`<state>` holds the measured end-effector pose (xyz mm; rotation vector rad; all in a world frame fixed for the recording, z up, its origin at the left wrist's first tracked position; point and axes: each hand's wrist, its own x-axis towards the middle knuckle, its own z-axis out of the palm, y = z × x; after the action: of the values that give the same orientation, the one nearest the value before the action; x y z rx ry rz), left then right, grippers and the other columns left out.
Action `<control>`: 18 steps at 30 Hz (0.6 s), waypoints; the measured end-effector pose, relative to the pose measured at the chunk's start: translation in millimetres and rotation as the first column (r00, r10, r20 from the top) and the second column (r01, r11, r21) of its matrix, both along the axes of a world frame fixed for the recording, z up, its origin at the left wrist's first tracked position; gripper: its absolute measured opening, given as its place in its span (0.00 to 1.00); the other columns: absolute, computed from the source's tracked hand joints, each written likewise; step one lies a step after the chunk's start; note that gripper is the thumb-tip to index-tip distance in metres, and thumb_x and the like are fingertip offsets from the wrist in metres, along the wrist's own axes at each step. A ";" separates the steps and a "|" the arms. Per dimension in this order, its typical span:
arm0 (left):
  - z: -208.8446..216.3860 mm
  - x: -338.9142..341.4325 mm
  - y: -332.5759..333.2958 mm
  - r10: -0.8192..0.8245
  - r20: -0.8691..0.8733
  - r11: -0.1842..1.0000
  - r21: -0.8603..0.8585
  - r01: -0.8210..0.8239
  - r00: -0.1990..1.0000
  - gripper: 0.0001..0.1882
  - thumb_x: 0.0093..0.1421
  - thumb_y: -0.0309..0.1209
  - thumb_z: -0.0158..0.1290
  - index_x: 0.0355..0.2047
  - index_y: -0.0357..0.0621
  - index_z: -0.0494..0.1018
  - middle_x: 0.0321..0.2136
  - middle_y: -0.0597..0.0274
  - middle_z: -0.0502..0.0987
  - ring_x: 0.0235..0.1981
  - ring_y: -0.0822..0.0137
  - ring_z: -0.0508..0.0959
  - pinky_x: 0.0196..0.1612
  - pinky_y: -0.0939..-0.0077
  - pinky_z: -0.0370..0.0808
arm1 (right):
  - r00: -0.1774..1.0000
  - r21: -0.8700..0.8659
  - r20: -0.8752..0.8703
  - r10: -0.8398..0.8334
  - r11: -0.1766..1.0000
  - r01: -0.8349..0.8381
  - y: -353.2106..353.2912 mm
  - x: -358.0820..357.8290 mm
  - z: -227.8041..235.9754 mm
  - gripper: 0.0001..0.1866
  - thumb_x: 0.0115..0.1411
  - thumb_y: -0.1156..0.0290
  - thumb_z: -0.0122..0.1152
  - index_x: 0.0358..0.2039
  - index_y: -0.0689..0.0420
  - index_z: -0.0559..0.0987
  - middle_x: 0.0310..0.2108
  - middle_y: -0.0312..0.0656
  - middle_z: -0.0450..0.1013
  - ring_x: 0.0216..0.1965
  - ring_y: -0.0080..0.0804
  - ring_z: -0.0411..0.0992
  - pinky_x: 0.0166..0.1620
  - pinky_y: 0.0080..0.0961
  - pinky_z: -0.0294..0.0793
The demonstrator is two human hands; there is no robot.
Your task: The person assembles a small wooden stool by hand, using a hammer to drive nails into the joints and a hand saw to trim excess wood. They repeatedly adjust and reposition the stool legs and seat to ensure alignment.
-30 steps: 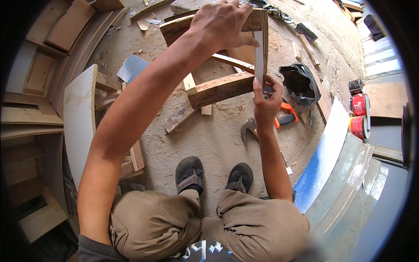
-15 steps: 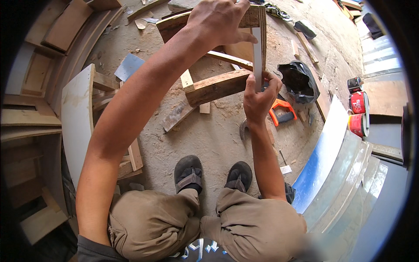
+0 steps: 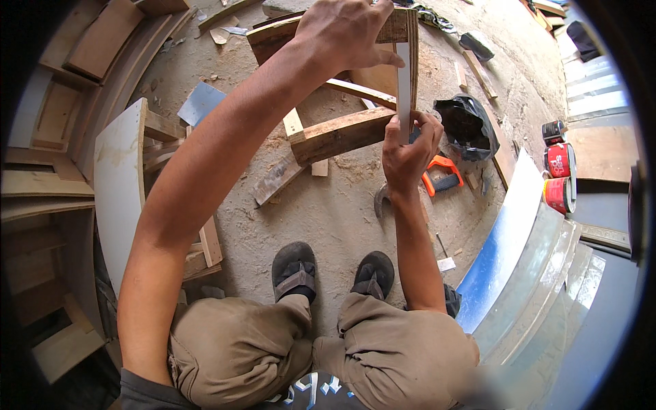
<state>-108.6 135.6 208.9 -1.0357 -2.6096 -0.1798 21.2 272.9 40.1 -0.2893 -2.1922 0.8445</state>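
Note:
A small wooden frame [image 3: 348, 137] with curved board sides stands on the dusty floor in front of me. A narrow white strip [image 3: 404, 89] runs upright along its right side, between the upper and lower boards. My left hand [image 3: 342, 31] lies over the upper board, closed on the frame, its thumb reaching to the strip; its fingertips are partly hidden at the picture's top edge. My right hand [image 3: 408, 147] pinches the lower end of the strip against the frame's lower right corner, thumb in front and fingers curled around the side.
An orange-handled saw [image 3: 444, 176] and a black plastic bag [image 3: 468, 126] lie right of the frame. Red cans [image 3: 560, 160] stand farther right, above clear and blue sheets [image 3: 502, 239]. Wooden cabinets [image 3: 51, 171] line the left, beside a white-faced panel [image 3: 119, 184]. Wood offcuts [image 3: 279, 183] litter the floor.
Almost nothing differs. The view has shifted very slightly; both hands keep their places on the frame and strip.

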 end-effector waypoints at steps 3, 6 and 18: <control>-3.1 -6.1 1.6 0.014 -0.001 1.000 -0.016 -0.014 1.000 0.45 0.52 0.63 0.61 0.54 0.34 0.68 0.49 0.43 0.75 0.53 0.51 0.77 0.51 0.61 0.79 | 1.000 0.012 0.008 0.001 1.000 -0.001 0.9 -0.2 -0.3 0.20 0.57 0.61 0.62 0.45 0.62 0.74 0.46 0.49 0.68 0.52 0.46 0.67 0.56 0.46 0.60; -4.3 -6.0 2.6 0.014 -0.015 1.000 -0.009 -0.014 1.000 0.45 0.52 0.63 0.61 0.54 0.34 0.68 0.49 0.43 0.75 0.53 0.51 0.77 0.51 0.61 0.79 | 1.000 0.009 0.007 0.003 1.000 -0.003 2.3 -0.7 -1.1 0.20 0.57 0.60 0.62 0.45 0.62 0.75 0.47 0.49 0.68 0.53 0.46 0.67 0.56 0.46 0.60; 2.4 -4.4 2.7 0.033 0.066 0.999 0.011 -0.034 0.997 0.45 0.51 0.62 0.62 0.54 0.34 0.68 0.50 0.43 0.75 0.52 0.49 0.77 0.52 0.60 0.77 | 0.991 0.005 -0.107 0.076 0.997 -0.076 7.6 -1.8 1.3 0.18 0.57 0.61 0.65 0.42 0.62 0.78 0.43 0.46 0.71 0.50 0.44 0.69 0.54 0.41 0.60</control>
<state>-113.0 138.3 211.4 -0.9970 -2.6798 -0.2250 19.4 280.5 41.4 -0.1572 -2.1149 0.8807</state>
